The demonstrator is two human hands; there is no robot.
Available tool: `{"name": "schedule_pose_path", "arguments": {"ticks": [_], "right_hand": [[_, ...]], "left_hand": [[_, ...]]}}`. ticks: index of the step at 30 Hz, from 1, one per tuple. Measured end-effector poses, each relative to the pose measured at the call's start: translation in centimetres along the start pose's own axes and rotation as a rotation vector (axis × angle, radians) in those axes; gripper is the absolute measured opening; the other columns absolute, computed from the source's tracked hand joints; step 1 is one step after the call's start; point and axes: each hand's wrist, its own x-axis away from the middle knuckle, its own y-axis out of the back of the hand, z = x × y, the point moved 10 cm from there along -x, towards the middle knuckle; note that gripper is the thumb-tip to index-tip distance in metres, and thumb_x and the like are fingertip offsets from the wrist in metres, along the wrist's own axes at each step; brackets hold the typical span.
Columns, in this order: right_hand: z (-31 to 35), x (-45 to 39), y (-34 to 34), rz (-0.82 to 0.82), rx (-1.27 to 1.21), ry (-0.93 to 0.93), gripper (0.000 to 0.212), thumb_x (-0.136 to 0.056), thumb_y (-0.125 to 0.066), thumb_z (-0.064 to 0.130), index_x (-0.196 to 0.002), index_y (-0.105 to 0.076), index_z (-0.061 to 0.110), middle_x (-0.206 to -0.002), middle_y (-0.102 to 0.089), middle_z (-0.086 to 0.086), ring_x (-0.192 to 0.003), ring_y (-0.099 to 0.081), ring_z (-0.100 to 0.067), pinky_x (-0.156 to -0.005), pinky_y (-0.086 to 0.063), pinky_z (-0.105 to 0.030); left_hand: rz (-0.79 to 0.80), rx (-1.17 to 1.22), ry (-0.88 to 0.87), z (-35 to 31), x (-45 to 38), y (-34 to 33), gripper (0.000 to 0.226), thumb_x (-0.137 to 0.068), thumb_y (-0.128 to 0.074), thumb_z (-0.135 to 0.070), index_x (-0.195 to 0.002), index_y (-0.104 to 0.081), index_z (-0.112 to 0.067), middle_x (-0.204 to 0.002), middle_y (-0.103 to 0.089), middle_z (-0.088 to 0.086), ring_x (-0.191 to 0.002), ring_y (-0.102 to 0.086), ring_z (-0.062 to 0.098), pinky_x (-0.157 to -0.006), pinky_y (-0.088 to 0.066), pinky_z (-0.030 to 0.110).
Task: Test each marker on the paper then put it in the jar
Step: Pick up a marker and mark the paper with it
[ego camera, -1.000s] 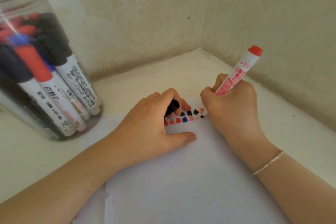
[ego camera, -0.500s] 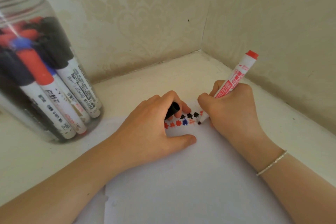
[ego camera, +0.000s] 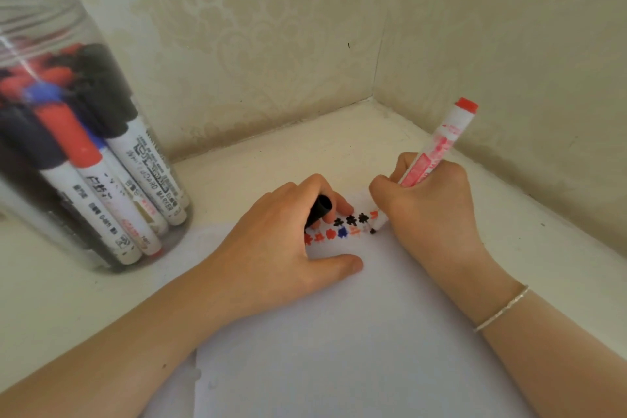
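Observation:
My right hand (ego camera: 425, 210) grips a white marker (ego camera: 437, 149) with red print and a red end, its dark tip down on the white paper (ego camera: 339, 343). Two short rows of black, red and blue test marks (ego camera: 342, 229) run across the paper's top. My left hand (ego camera: 281, 248) rests on the paper with its thumb flat, and its fingers curl round a black marker cap (ego camera: 320, 209). A clear plastic jar (ego camera: 78, 159) stands at the left, holding several capped markers with black, red and blue caps.
The paper lies on a cream shelf (ego camera: 339, 146) in a corner. Patterned walls (ego camera: 271, 27) close the back and the right side. A thin silver bracelet (ego camera: 502, 309) circles my right wrist.
The marker has tilted a little and its tip has shifted down and left to the lower row of marks. My left hand has stayed put.

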Motion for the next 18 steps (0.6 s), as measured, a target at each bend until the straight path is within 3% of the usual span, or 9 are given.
{"name": "schedule_pose_path", "arguments": {"ticks": [3,5,9,13,16,18], "right_hand": [[-0.5,-0.2,0.8,-0.02,-0.302,-0.065,0.028,-0.079,-0.071,0.01,-0.065,-0.048,0.004,-0.059,-0.051,-0.019,-0.032,-0.035,-0.013,-0.035,-0.029,-0.019],[-0.2,-0.2,0.8,0.014,-0.396,-0.051,0.029,-0.078,-0.075,0.015,-0.063,-0.051,0.011,-0.058,-0.056,-0.016,-0.034,-0.042,-0.014,-0.038,-0.035,-0.02],[0.4,0.1,-0.7,0.178,-0.713,-0.089,0.014,-0.072,-0.069,0.023,-0.061,-0.07,0.014,-0.07,-0.069,-0.005,-0.06,-0.064,-0.022,-0.061,-0.054,-0.032],[0.6,0.1,-0.5,0.19,-0.812,-0.101,0.03,-0.089,-0.047,0.006,-0.06,-0.052,0.003,-0.054,-0.056,-0.012,-0.039,-0.05,-0.024,-0.04,-0.041,-0.026],[0.5,0.1,-0.4,0.173,-0.761,-0.077,0.033,-0.088,-0.045,-0.002,-0.056,-0.044,0.005,-0.052,-0.053,-0.013,-0.034,-0.045,-0.024,-0.037,-0.036,-0.024],[0.5,0.1,-0.5,0.18,-0.733,-0.079,0.032,-0.088,-0.047,-0.004,-0.056,-0.045,0.003,-0.053,-0.053,-0.015,-0.034,-0.045,-0.025,-0.036,-0.036,-0.025]], "left_hand": [[-0.012,0.135,0.012,0.3,0.1,0.3,0.015,-0.079,-0.055,-0.05,-0.09,-0.045,-0.047,-0.1,-0.059,-0.022,-0.089,-0.054,0.01,-0.077,-0.047,0.038],[-0.05,0.247,0.046,0.9,0.1,0.8,0.008,-0.087,-0.046,-0.041,-0.089,-0.052,-0.037,-0.094,-0.064,-0.013,-0.086,-0.057,0.014,-0.078,-0.047,0.043],[-0.078,0.209,0.058,1.3,-0.2,0.9,0.012,-0.088,-0.046,-0.039,-0.092,-0.057,-0.034,-0.083,-0.065,-0.018,-0.078,-0.06,0.005,-0.074,-0.048,0.028],[-0.09,0.204,0.086,1.9,-0.3,0.9,0.004,-0.09,-0.058,-0.035,-0.091,-0.062,-0.037,-0.08,-0.065,-0.021,-0.076,-0.061,0.003,-0.074,-0.049,0.027],[-0.084,0.234,0.111,2.2,-0.3,0.9,0.005,-0.086,-0.061,-0.035,-0.09,-0.063,-0.037,-0.081,-0.067,-0.02,-0.079,-0.064,0.005,-0.078,-0.052,0.033],[-0.079,0.229,0.106,2.2,-0.4,0.8,0.008,-0.09,-0.064,-0.027,-0.091,-0.064,-0.035,-0.082,-0.068,-0.021,-0.079,-0.064,0.002,-0.078,-0.052,0.029]]}}
